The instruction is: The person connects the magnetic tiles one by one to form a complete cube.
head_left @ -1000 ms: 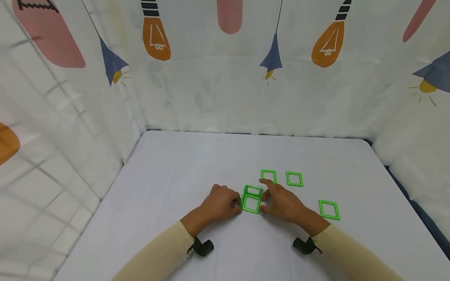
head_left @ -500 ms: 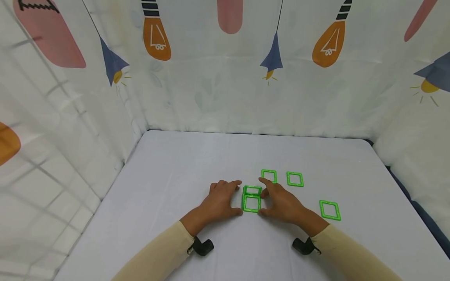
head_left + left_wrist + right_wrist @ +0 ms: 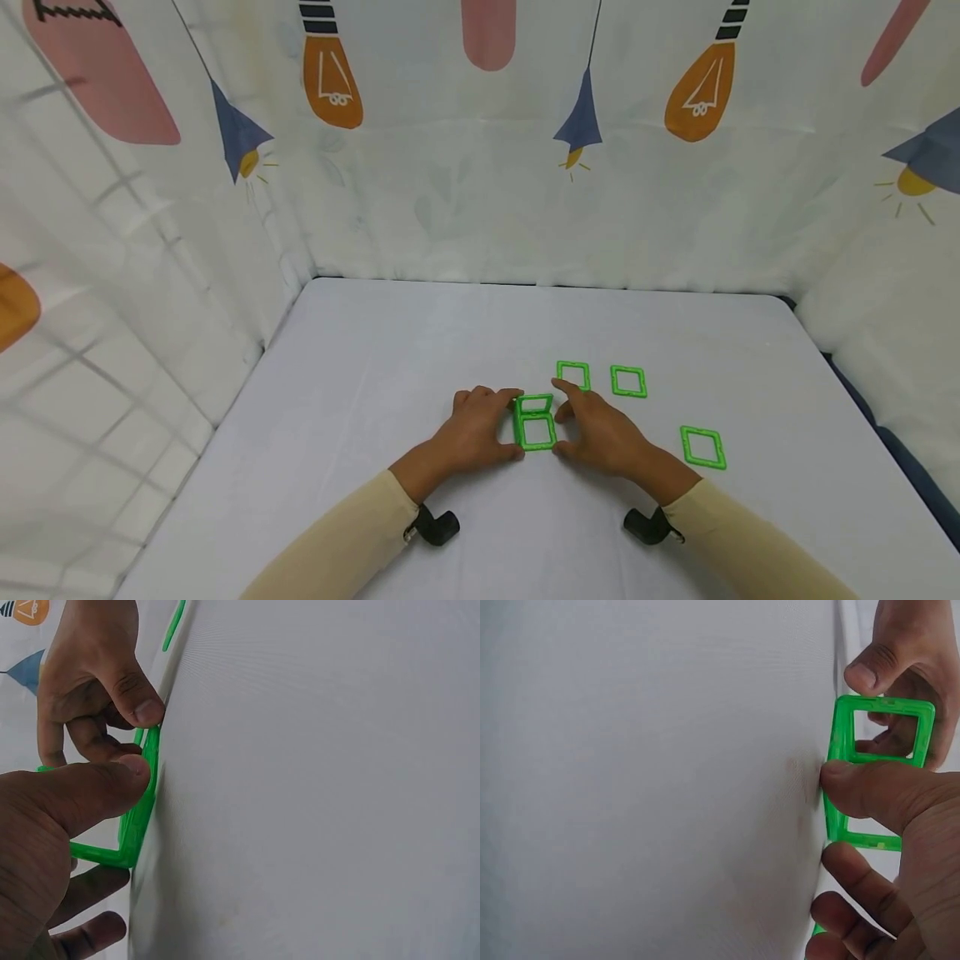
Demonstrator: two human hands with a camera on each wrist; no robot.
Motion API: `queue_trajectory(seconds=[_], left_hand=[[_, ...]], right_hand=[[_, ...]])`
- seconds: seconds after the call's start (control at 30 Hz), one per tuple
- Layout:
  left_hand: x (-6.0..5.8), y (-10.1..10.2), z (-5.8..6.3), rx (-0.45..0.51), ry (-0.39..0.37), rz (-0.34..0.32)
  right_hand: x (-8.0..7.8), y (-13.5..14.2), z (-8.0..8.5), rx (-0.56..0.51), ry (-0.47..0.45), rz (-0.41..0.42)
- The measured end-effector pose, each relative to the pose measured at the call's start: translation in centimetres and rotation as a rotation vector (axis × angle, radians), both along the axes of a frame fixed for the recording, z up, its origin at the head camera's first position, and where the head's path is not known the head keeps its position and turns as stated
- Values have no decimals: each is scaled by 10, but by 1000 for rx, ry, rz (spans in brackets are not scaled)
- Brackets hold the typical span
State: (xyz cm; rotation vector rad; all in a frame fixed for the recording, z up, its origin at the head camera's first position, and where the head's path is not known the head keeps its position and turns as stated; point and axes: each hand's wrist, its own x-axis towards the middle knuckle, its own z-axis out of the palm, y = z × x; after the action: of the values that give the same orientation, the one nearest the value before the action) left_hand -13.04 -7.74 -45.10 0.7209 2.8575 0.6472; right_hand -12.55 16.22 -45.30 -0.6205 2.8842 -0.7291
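Observation:
Green square magnetic tiles (image 3: 554,433) are joined into a small structure at mid-table, one lying flat and others upright along its far and left sides. My left hand (image 3: 476,427) holds the left side, thumb at the near corner and a finger at the far one. On the right, my right hand (image 3: 602,429) grips the structure, its thumb on the near right corner and fingers along the right side. The right wrist view shows the upright left tile (image 3: 926,724) between the hands. In the left wrist view, the thumbs hide part of the tile joint (image 3: 139,825).
Beyond the right hand lie two loose green tiles, a partly covered one (image 3: 573,364) and another (image 3: 628,382). A third tile (image 3: 702,447) lies right of the right wrist. Patterned white curtains (image 3: 480,200) surround the white table (image 3: 390,350).
My left hand first opened away from the structure's left side, then moved in to touch it again. The structure has turned slightly, and its left upright tile shows more. The right hand barely moved.

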Motion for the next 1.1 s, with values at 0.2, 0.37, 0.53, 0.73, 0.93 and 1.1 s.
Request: queue_trajectory(seconds=[0.2, 0.37, 0.53, 0.73, 0.93, 1.1], left_hand=[[1, -1, -2, -8, 12, -8], [2, -1, -2, -10, 18, -8], [2, -2, -2, -3, 26, -7], [2, -4, -1, 6, 33, -5], [3, -5, -1, 24, 33, -5], [2, -5, -1, 15, 27, 5]], right_hand=[[-4, 5, 4, 1, -23, 8], [-11, 13, 8, 13, -27, 25], [-22, 23, 13, 16, 17, 18], [-40, 35, 15, 19, 50, -42], [-56, 37, 13, 42, 48, -70], [-63, 38, 12, 53, 16, -82]])
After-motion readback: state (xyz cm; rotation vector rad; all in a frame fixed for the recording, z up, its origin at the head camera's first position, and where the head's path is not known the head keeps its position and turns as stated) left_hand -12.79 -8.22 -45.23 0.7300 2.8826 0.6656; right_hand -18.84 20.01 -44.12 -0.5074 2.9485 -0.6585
